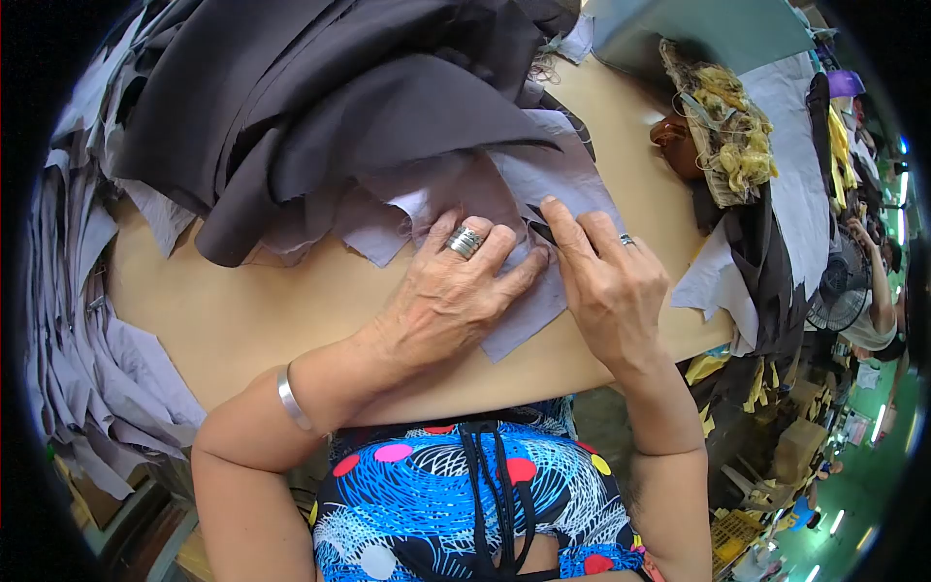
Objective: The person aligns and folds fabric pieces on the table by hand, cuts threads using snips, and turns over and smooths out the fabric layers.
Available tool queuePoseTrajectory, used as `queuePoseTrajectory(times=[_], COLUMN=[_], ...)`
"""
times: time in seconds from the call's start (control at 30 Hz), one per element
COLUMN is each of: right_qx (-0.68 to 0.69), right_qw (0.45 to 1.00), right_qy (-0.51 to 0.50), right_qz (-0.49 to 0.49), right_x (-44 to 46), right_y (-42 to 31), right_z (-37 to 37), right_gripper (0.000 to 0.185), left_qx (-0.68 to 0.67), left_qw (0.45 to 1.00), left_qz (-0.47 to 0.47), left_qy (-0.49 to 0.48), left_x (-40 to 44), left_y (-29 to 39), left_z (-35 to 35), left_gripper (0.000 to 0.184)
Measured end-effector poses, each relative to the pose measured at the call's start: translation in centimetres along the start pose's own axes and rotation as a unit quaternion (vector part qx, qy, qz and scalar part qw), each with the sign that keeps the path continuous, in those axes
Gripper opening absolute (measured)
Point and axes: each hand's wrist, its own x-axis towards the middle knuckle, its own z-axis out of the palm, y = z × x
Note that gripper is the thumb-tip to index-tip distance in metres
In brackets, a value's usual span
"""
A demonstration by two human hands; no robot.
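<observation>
Dark brown cloth [407, 116] lies heaped on the tan table, with lighter grey-mauve pieces [553, 165] under its near edge. My left hand [456, 276], with a wide silver ring, presses on the grey-mauve cloth, its fingers bent and drawn together. Close on its right, my right hand [601, 276] has its thumb and forefinger pinched on a small dark tool [536, 221], mostly hidden by the fingers. The tool's thin tip touches the cloth between the two hands.
Strips of grey cloth [87, 339] hang over the table's left side. At the right are a board with yellow tufts [732, 131], a brown object [679, 145] and more dark and grey cloth [776, 262]. Beyond are a fan [842, 281] and another person's arm [881, 281].
</observation>
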Motion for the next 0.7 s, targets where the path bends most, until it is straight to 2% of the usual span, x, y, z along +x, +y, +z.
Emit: queuePoseTrajectory(times=[0.23, 0.33, 0.43, 0.53, 0.63, 0.7], right_qx=[0.066, 0.106, 0.07, 0.029, -0.006, 0.121], right_qw=[0.996, 0.983, 0.978, 0.983, 0.995, 0.986], right_qy=[0.049, -0.014, -0.02, -0.023, 0.026, -0.022], right_qz=[0.023, 0.148, 0.193, 0.178, 0.092, 0.114], right_x=[0.3, 0.4, -1.2, -1.9, -0.5, 0.8], right_y=[0.4, 2.2, 6.0, 8.2, 7.3, 5.8], right_z=[0.2, -0.7, 1.0, 1.7, 1.5, 1.7], right_gripper=[0.04, 0.034, 0.037, 0.038, 0.043, 0.047], left_qx=[0.017, 0.001, -0.038, -0.051, -0.049, -0.058], left_qw=[1.0, 1.0, 0.999, 0.998, 0.998, 0.998], left_qz=[0.001, 0.005, -0.008, 0.008, 0.028, 0.039], left_qy=[-0.007, 0.001, -0.005, 0.02, 0.02, 0.005], left_x=[-0.1, 0.1, 0.3, 0.5, 0.5, 0.4], left_y=[0.1, 0.1, -0.3, -1.3, -1.7, -1.7], left_z=[-0.3, -0.4, -0.7, -0.3, -0.2, -0.3], left_gripper=[0.036, 0.036, 0.03, 0.025, 0.024, 0.027])
